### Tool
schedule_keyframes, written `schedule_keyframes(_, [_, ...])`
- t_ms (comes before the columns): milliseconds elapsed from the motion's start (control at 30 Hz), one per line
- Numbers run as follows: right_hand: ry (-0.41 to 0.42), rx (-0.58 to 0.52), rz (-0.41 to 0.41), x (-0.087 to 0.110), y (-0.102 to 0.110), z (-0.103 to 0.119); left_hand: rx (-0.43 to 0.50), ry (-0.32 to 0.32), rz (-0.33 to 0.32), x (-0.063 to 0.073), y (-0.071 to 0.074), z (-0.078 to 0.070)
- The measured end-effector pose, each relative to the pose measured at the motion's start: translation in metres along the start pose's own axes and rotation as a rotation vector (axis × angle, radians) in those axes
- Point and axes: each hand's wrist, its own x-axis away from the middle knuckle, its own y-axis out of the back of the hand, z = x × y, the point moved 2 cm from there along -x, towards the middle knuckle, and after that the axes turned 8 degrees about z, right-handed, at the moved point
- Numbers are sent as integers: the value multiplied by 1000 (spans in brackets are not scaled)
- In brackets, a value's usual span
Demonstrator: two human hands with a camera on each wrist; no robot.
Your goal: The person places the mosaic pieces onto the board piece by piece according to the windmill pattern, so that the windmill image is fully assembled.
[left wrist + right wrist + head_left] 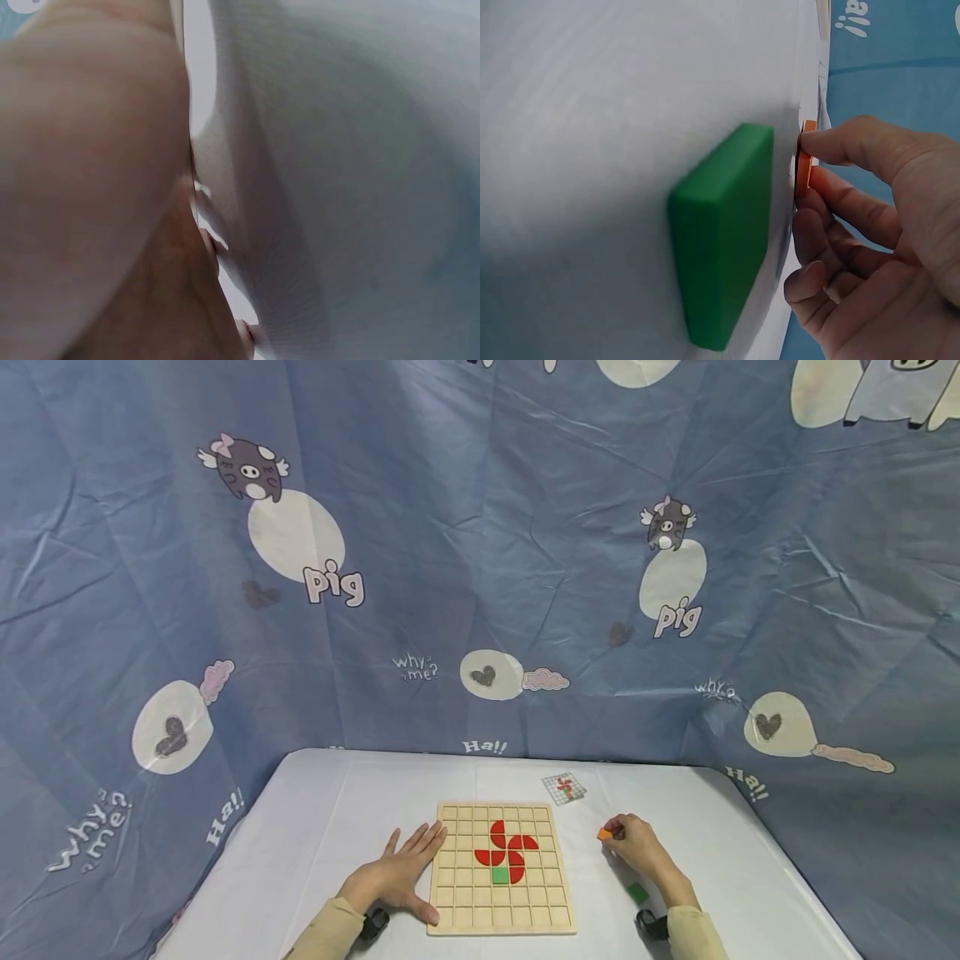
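A square wooden grid board (459, 897) lies on the white table. Near its middle sit several red quarter-round pieces (492, 857) in a pinwheel, with a green square (500, 876) just below. My left hand (393, 877) rests with spread, straight fingers at the board's left edge; in the left wrist view the hand (82, 187) fills the left side. To the right of the board, my right hand (639, 846) pinches an orange block (805, 159) between thumb and fingers, at the table surface. A green block (724, 232) lies on the table below that hand.
Behind the board lies a small card (564, 788) printed with a grid and a red and green pattern. A blue cloth curtain (450, 610) with pig prints surrounds the back and sides of the table (330, 810).
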Motion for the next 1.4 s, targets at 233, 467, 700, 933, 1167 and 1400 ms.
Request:
schedule_keyframes(233, [24, -28, -7, 8, -2, 10, -2, 4, 2, 0, 0, 0])
schedule_keyframes(467, [75, -26, -9, 17, -13, 30, 4, 2, 1, 0, 1, 0])
schedule_keyframes(700, [243, 9, -1, 33, -21, 64, 7, 3, 0, 0, 0, 1])
schedule_keyframes(933, [412, 78, 64, 52, -34, 98, 7, -2, 2, 1, 1, 1])
schedule_keyframes(1167, [532, 133, 105, 66, -53, 125, 13, -5, 1, 1, 2, 2])
schedule_keyframes(1400, [549, 147, 191, 74, -74, 138, 11, -10, -2, 1, 0, 1])
